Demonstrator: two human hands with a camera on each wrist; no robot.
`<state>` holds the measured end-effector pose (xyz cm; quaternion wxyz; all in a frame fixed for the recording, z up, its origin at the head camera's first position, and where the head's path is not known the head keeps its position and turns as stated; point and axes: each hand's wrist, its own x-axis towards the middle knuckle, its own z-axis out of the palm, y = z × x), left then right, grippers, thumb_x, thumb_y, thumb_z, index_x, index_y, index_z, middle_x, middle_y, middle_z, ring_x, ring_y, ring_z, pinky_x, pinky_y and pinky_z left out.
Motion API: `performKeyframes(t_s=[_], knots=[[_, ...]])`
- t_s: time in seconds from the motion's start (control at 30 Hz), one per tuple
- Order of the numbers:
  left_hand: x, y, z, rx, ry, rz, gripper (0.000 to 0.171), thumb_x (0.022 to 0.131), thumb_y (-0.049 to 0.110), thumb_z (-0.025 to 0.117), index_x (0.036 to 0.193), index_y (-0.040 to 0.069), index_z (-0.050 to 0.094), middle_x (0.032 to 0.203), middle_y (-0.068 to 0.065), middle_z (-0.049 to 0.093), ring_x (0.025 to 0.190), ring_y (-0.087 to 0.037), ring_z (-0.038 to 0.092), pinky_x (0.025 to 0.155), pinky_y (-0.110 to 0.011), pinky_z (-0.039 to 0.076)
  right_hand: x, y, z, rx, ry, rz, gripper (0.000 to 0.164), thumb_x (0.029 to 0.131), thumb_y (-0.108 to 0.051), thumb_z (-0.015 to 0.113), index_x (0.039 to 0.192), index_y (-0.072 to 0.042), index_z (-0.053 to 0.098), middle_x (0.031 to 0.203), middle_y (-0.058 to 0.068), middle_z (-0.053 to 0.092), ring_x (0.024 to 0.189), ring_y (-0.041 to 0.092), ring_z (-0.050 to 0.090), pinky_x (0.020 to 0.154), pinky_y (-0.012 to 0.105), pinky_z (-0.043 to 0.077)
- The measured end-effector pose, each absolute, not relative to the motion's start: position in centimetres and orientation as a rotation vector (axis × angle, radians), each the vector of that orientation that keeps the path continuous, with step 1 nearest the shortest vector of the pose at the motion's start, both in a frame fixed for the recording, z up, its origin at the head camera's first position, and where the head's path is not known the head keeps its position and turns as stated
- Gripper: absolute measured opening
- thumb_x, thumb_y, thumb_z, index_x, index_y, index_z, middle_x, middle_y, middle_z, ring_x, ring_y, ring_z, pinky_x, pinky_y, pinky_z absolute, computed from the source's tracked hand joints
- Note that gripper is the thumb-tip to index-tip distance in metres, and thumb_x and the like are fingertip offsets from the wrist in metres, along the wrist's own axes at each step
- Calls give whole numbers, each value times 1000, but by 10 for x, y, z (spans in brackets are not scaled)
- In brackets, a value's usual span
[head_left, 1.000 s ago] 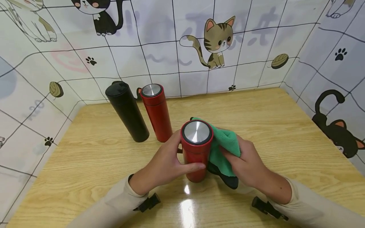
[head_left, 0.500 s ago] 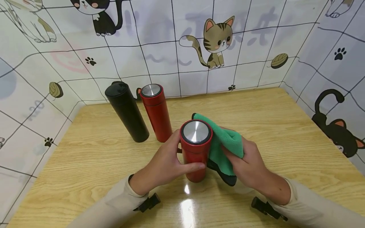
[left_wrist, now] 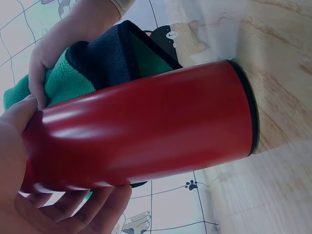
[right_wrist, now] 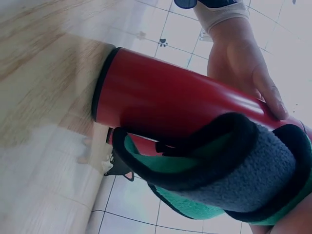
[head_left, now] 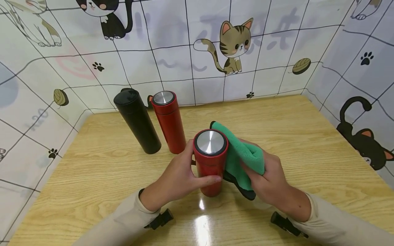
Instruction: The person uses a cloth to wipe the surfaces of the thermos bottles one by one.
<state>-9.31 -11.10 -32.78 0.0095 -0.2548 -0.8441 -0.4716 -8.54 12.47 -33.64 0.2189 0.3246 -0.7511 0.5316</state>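
A red thermos [head_left: 209, 167] with a silver-topped lid stands upright on the table, close in front of the person. The left hand [head_left: 175, 179] grips it from the left, thumb across the front; in the left wrist view its fingers [left_wrist: 105, 204] wrap round the lower edge of the red body. On the other side, the right hand [head_left: 269, 177] holds a bunched green towel [head_left: 237, 152] with dark edging against the thermos. The right wrist view shows the towel's grey underside [right_wrist: 258, 170] folded beside the bottle, with the right fingers largely hidden.
Farther back on the left, a black thermos [head_left: 138, 123] and a second red thermos [head_left: 169, 123] stand side by side on the wood-grain table [head_left: 277, 126]. A cat-patterned wall covering [head_left: 172, 65] encloses the back and sides.
The right hand and towel have shifted slightly right, and the towel's upper corner has risen beside the lid. The held thermos's top has edged slightly left; the left hand keeps its grip.
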Motion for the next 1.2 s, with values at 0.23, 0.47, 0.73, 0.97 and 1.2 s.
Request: performKeyframes(t_s=[0.23,0.47,0.73,0.97,1.2], knots=[[-92,-111,-329,-756,-2652,-1404,92,74,36,89,146,23,33,131,13,58,114,-5,60,86,-28,57,-86,124,-334,935,-2160,1455,52,90,14,58,139,-6,58,130,2,67,108,4,67,94,17,53],[-92,-111,-330,-775,-2634,-1416,97,74,37,89,150,28,28,134,14,55,119,-6,58,89,-31,57,-85,123,-334,919,-2092,1453,51,88,17,58,136,0,59,133,-2,65,119,3,63,98,17,51],[-94,-111,-330,-801,-2620,-1405,97,75,37,88,150,28,27,134,15,55,117,-5,59,87,-30,57,-85,125,-334,943,-2154,1433,52,89,15,58,138,-3,58,130,4,67,115,4,65,96,17,52],[-94,-111,-330,-799,-2617,-1369,98,75,37,88,151,25,27,134,13,55,112,-7,60,84,-34,57,-85,124,-335,947,-2123,1406,54,87,17,60,137,-2,58,132,1,66,117,2,63,97,16,51],[-95,-110,-331,-779,-2604,-1372,95,76,38,87,150,31,29,135,16,54,119,-4,57,93,-33,56,-82,125,-332,928,-2154,1453,53,89,17,56,140,-1,56,136,1,64,122,4,61,99,18,51]])
